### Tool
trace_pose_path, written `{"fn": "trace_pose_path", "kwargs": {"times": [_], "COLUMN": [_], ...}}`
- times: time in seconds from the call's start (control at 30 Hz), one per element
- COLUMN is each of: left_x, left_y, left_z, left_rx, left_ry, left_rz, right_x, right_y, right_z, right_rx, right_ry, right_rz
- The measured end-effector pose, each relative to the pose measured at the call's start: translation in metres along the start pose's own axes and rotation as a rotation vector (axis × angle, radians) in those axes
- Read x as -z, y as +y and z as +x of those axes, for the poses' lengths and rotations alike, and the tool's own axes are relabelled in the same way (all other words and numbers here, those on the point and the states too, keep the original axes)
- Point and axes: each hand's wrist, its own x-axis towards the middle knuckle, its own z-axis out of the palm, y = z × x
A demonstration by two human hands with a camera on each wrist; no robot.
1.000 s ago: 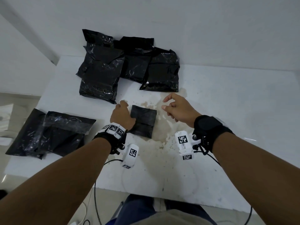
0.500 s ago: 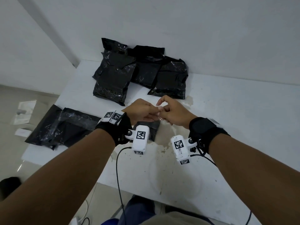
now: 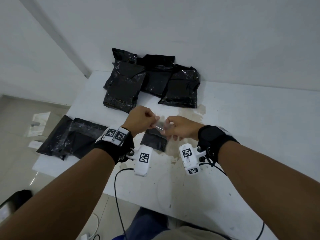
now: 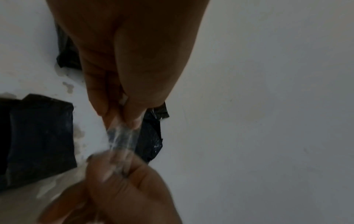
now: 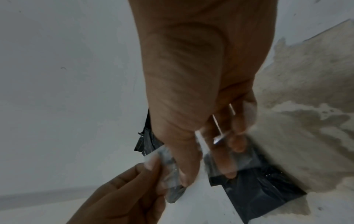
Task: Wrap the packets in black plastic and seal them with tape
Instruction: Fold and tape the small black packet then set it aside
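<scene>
Above the small black packet (image 3: 154,140) on the counter (image 3: 242,135), both hands pinch clear tape (image 3: 160,127) between fingers (image 4: 134,119); slack could make it fold and stick to itself.

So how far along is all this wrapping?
Several wrapped bundles already lie by the wall. Now the left hand and right hand stretch clear tape above the small packet. Left: sticking it down; the flat black plastic waits.
</scene>
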Motion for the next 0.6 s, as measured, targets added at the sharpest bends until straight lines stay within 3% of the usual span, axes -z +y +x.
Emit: {"fn": "trace_pose_path", "kwargs": {"times": [0.17, 0.3, 0.6], "left_x": [0.024, 0.037, 0.034], "left_y": [-0.022, -0.044, -0.071], "left_z": [0.005, 0.022, 0.047], "left_rx": [0.047, 0.102, 0.146], "left_ry": [0.065, 0.11, -0.025], "left_rz": [-0.06, -0.116, -0.166], "right_x": [-0.01, -0.016, -0.033], "right_y": [0.012, 0.022, 0.031], "right_z": [0.005, 0.011, 0.02], "right_rx": [-0.031, -0.093, -0.256], "right_ry": [-0.032, 0.033, 0.284], "right_rz": [0.001, 0.103, 0.316]}}
